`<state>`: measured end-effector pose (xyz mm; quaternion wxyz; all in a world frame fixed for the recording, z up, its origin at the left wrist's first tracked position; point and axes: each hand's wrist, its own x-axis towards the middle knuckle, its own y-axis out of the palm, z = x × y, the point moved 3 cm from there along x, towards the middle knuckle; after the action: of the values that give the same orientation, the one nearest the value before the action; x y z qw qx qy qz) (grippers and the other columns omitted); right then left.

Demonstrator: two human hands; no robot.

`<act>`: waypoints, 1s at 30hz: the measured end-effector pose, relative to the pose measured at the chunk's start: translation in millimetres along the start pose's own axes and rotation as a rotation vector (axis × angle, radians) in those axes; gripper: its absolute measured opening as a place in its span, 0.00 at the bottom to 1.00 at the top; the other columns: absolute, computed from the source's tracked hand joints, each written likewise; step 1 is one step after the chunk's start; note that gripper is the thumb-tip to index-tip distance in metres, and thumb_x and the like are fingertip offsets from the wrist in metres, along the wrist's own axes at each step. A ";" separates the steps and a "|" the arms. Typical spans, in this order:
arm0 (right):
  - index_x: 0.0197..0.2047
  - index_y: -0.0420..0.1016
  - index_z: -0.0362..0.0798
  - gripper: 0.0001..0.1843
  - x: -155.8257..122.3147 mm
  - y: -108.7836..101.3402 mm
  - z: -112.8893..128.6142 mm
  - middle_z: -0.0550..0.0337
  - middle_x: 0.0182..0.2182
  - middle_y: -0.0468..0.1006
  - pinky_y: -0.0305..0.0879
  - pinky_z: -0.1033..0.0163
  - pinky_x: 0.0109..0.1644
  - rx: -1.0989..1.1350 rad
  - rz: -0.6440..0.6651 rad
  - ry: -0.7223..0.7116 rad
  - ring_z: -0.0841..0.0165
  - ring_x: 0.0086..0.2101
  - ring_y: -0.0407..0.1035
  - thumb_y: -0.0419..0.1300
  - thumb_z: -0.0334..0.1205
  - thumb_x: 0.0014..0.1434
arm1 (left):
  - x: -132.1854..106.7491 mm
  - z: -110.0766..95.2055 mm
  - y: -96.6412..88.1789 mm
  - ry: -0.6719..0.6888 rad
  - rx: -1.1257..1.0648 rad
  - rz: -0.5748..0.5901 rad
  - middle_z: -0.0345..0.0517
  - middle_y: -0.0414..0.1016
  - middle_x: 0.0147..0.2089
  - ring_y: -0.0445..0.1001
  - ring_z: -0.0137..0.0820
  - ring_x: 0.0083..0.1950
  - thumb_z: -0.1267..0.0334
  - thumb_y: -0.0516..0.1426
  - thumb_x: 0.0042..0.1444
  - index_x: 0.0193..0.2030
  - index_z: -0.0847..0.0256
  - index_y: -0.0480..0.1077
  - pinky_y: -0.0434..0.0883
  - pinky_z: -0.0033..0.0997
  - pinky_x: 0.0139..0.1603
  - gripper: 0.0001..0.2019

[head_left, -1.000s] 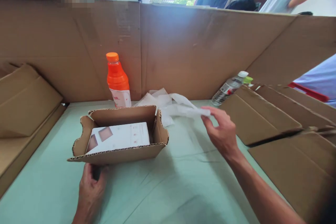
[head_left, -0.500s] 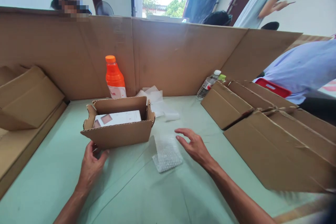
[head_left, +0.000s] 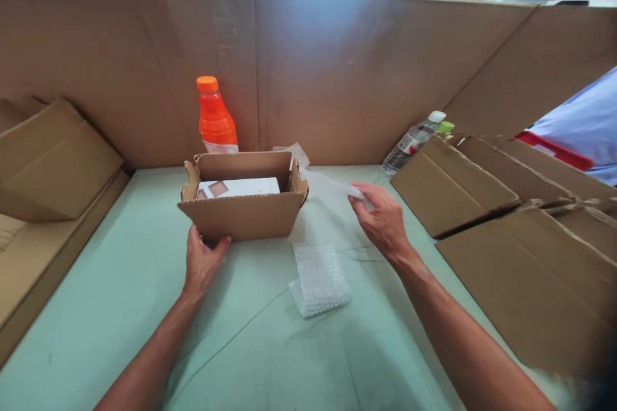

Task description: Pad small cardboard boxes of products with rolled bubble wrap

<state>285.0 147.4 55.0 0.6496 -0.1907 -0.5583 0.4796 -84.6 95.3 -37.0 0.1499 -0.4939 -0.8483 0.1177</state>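
My left hand (head_left: 205, 263) grips the lower left corner of a small open cardboard box (head_left: 250, 221), with its fingertips hidden behind the side. Inside the box lies a white carton (head_left: 250, 187) with brownish squares printed on it. To the right, my right hand (head_left: 380, 215) pinches the end of a thin, translucent white packing sheet (head_left: 332, 183) between thumb and fingers. That sheet stretches back toward the right end of the box, where part of it is hidden. A folded piece of bubble wrap (head_left: 322, 282) rests on the green tabletop (head_left: 270, 347) between my forearms.
An orange bottle (head_left: 216, 119) stands behind the box. A clear bottle (head_left: 412, 144) leans at the back right beside several cardboard boxes (head_left: 520, 282). More cardboard (head_left: 62, 167) lines the left side. A tall cardboard wall (head_left: 337, 77) closes the back, with people partly visible beyond.
My right hand has reached away from me and taken hold of the thin white sheet, pulling its end rightward. My left hand has closed on the box, which has shifted slightly to the right.
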 end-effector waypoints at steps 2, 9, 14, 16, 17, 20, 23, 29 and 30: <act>0.47 0.77 0.50 0.11 -28.2 -26.1 33.8 0.53 0.47 0.82 0.68 0.52 0.54 0.111 -0.069 -0.152 0.60 0.48 0.75 0.56 0.36 0.64 | -11.9 -7.9 -10.9 0.014 -0.016 -0.090 0.58 0.65 0.65 0.64 0.46 0.65 0.53 0.64 0.49 0.65 0.60 0.59 0.60 0.52 0.67 0.38; 0.48 0.75 0.49 0.16 -160.1 -10.0 166.5 0.49 0.56 0.76 0.67 0.51 0.53 0.348 0.326 -0.405 0.58 0.53 0.70 0.56 0.27 0.58 | -113.5 -13.5 -45.6 -0.290 -0.320 0.409 0.57 0.75 0.53 0.78 0.42 0.49 0.45 0.61 0.54 0.66 0.62 0.58 0.74 0.43 0.49 0.38; 0.61 0.71 0.51 0.28 -208.6 1.2 197.6 0.47 0.63 0.70 0.64 0.45 0.60 0.425 0.678 -0.397 0.54 0.58 0.66 0.65 0.52 0.61 | -133.3 0.8 -40.7 -0.232 -0.082 0.530 0.46 0.78 0.39 0.77 0.33 0.36 0.56 0.57 0.55 0.61 0.66 0.63 0.72 0.33 0.39 0.28; 0.58 0.73 0.50 0.24 -213.4 -1.5 190.7 0.48 0.62 0.72 0.65 0.47 0.59 0.452 0.618 -0.314 0.55 0.57 0.68 0.64 0.51 0.62 | -122.0 6.1 -39.9 -0.161 0.070 0.463 0.42 0.77 0.34 0.73 0.31 0.30 0.57 0.54 0.56 0.61 0.66 0.64 0.69 0.30 0.33 0.27; 0.55 0.75 0.50 0.19 -214.6 -2.6 184.3 0.48 0.60 0.74 0.66 0.48 0.58 0.450 0.564 -0.275 0.56 0.55 0.70 0.62 0.47 0.64 | -114.8 8.0 -39.8 -0.138 0.125 0.435 0.40 0.75 0.31 0.71 0.30 0.28 0.58 0.54 0.56 0.62 0.66 0.64 0.68 0.30 0.31 0.27; 0.50 0.77 0.50 0.12 -216.6 -5.1 157.6 0.50 0.54 0.78 0.69 0.50 0.54 0.387 0.395 -0.208 0.58 0.51 0.73 0.57 0.40 0.66 | -94.6 9.4 -43.9 -0.103 0.195 0.365 0.40 0.74 0.33 0.69 0.30 0.28 0.60 0.57 0.54 0.65 0.66 0.62 0.67 0.31 0.34 0.30; 0.51 0.77 0.52 0.13 -213.9 -9.6 123.2 0.51 0.54 0.78 0.69 0.50 0.53 0.241 0.284 -0.176 0.58 0.52 0.73 0.56 0.39 0.67 | -90.1 2.9 -60.3 -0.004 0.283 0.204 0.47 0.74 0.45 0.71 0.32 0.35 0.61 0.59 0.54 0.68 0.63 0.58 0.69 0.35 0.40 0.34; 0.60 0.74 0.48 0.27 -185.3 2.2 62.9 0.43 0.60 0.73 0.69 0.45 0.51 -0.120 0.306 -0.135 0.48 0.57 0.68 0.54 0.28 0.59 | -153.9 -22.9 -67.7 0.660 0.439 0.328 0.51 0.74 0.49 0.71 0.41 0.51 0.66 0.56 0.61 0.58 0.58 0.70 0.71 0.45 0.53 0.18; 0.58 0.76 0.48 0.26 -177.8 7.4 58.8 0.43 0.60 0.73 0.68 0.44 0.52 -0.107 0.327 -0.131 0.48 0.59 0.67 0.53 0.27 0.59 | -164.5 -22.4 -62.0 0.691 0.463 0.452 0.51 0.75 0.48 0.71 0.41 0.51 0.67 0.56 0.60 0.55 0.57 0.72 0.71 0.45 0.52 0.16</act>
<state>243.4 -14.8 -29.3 0.5141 -0.2813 -0.5858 0.5598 -49.2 -77.2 -17.3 0.5003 -0.6299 -0.5715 0.1622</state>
